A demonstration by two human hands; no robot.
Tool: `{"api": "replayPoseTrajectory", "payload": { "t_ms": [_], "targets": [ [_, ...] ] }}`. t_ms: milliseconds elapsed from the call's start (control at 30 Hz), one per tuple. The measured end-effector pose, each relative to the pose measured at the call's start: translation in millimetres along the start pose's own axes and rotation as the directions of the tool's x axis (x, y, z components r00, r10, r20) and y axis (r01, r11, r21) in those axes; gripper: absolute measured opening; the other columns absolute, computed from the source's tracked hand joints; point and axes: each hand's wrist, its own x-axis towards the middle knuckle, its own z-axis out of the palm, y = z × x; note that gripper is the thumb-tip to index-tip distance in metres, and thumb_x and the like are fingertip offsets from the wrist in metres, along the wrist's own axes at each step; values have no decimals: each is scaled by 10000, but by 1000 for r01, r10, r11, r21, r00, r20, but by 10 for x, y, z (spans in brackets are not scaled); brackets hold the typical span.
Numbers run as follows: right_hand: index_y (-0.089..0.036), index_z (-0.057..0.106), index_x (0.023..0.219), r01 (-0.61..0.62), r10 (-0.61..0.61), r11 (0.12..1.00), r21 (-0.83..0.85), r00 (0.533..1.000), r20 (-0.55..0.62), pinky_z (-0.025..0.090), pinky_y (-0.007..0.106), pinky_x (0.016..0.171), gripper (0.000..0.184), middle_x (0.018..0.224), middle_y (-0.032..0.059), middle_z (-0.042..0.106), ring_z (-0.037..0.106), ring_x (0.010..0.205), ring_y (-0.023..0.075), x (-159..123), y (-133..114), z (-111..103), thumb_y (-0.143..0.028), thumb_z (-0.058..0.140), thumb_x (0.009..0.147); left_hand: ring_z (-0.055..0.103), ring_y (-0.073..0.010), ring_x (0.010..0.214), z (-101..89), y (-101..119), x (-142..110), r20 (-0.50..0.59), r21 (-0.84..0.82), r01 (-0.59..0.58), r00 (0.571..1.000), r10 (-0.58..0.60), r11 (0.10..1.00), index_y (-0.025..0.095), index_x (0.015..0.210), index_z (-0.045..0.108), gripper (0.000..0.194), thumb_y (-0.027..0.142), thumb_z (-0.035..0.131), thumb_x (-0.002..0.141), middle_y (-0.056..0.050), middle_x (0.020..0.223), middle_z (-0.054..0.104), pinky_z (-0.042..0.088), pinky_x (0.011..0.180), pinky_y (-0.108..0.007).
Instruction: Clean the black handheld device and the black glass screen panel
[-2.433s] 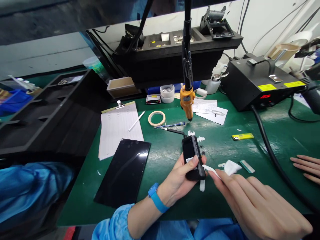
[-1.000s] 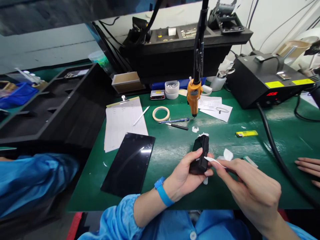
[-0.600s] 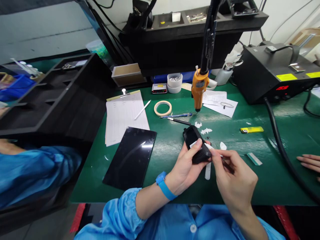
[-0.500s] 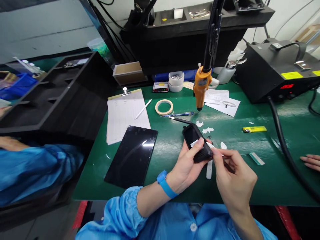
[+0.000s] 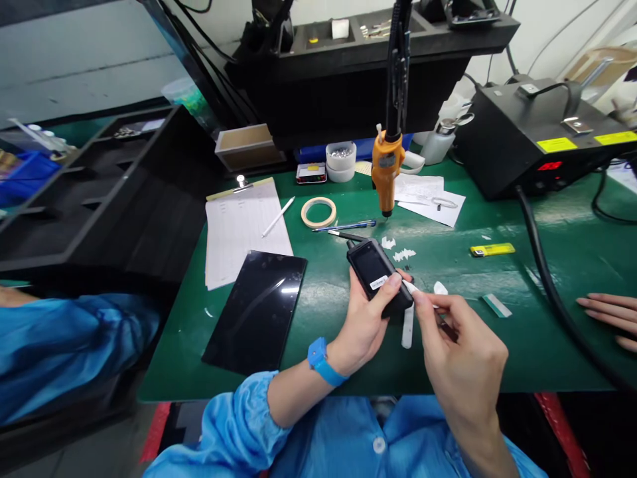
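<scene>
My left hand [image 5: 362, 328], with a blue wrist strap, is wrapped round a black handheld device [image 5: 372, 262] that has a screen, a white label and a stub at its top. The thumb presses on the device's lower front. In the fingers of my right hand [image 5: 465, 348] is a slim white pointed tool [image 5: 409, 287], its tip at the device's right edge. Most of the tool is hidden by the fingers. A flat white strip [image 5: 407, 328] lies under the device's lower end. Torn white scraps [image 5: 404, 255] lie beyond the device.
A dark glass panel [image 5: 256, 312] and a clipboard with paper [image 5: 243, 229] lie on the left. Above the bench hangs an orange electric screwdriver [image 5: 387, 169]. A tape roll [image 5: 318, 212], a yellow cutter [image 5: 492, 249] and a black cable [image 5: 540, 259] lie around. Another person's hand [image 5: 612, 315] rests at right.
The device has turned so its screen faces me more, and its label shows more fully. The white tool stays at its right edge. The whole view has shifted slightly.
</scene>
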Motion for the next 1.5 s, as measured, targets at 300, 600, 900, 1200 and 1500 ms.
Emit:
{"api": "replayPoseTrajectory", "payload": {
  "t_ms": [300,600,900,1200,1500],
  "targets": [
    [-193,711,998,10,-9,1000,23,999,-32,445,236,552,286,800,-10,758,645,558,106,-20,-62,-33,-354,648,1226,750,-137,871,-23,-5,-62,61,143,-131,990,123,981,286,1261,614,758,556,1110,756,47,977,819,617,860,-272],
    [-211,722,1005,20,-20,1000,11,999,-27,435,265,540,253,778,-10,746,588,521,114,-57,-26,-59,-330,652,1217,702,-137,783,53,64,-78,23,17,-24,999,24,1000,243,1125,677,650,456,1129,710,32,887,792,588,750,-246],
    [-216,741,1026,15,-10,996,93,999,-46,469,245,563,179,824,-16,773,660,590,112,-100,4,-41,-289,707,1186,666,-130,718,35,76,-52,10,-67,138,990,-137,988,178,1000,746,514,374,1110,695,-5,866,784,582,703,-247],
    [-225,757,986,55,-54,998,12,997,-56,410,281,529,236,793,-16,770,557,515,105,-38,58,-61,-326,702,1192,698,-157,740,27,98,-49,55,-69,203,978,-199,977,146,946,792,567,433,1150,613,-56,887,809,599,681,-268],
    [-246,740,1018,42,-41,995,94,999,-15,361,289,483,151,762,-38,736,499,487,101,-84,-15,-170,-261,725,1168,674,-147,714,14,95,-47,73,-18,211,975,-210,977,152,1011,769,616,451,1144,624,-61,929,815,577,624,-254]
  ]
}}
